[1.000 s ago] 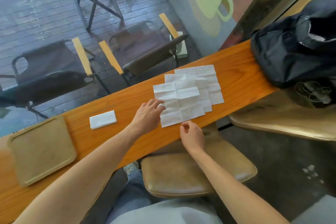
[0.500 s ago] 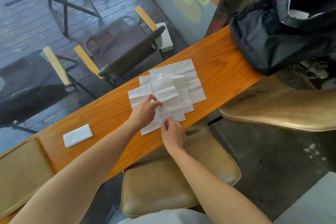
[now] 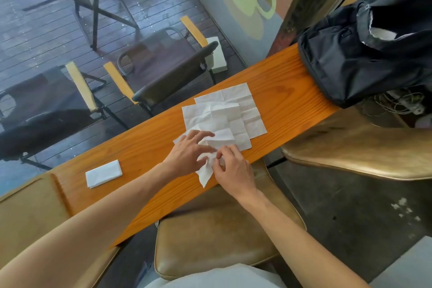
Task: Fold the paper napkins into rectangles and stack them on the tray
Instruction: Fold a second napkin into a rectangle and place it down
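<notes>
Nearest up, the right hand (image 3: 233, 168) pinches the crumpled top napkin (image 3: 207, 170) at the counter's (image 3: 149, 166) near edge, while the left hand (image 3: 189, 152) lies on it with fingers spread flat. Just behind sits the pile of unfolded napkins (image 3: 233, 110). A folded napkin (image 3: 103, 173) lies to the left, with the tray (image 3: 25, 208) further left. A black bag (image 3: 364, 54) sits far right.
</notes>
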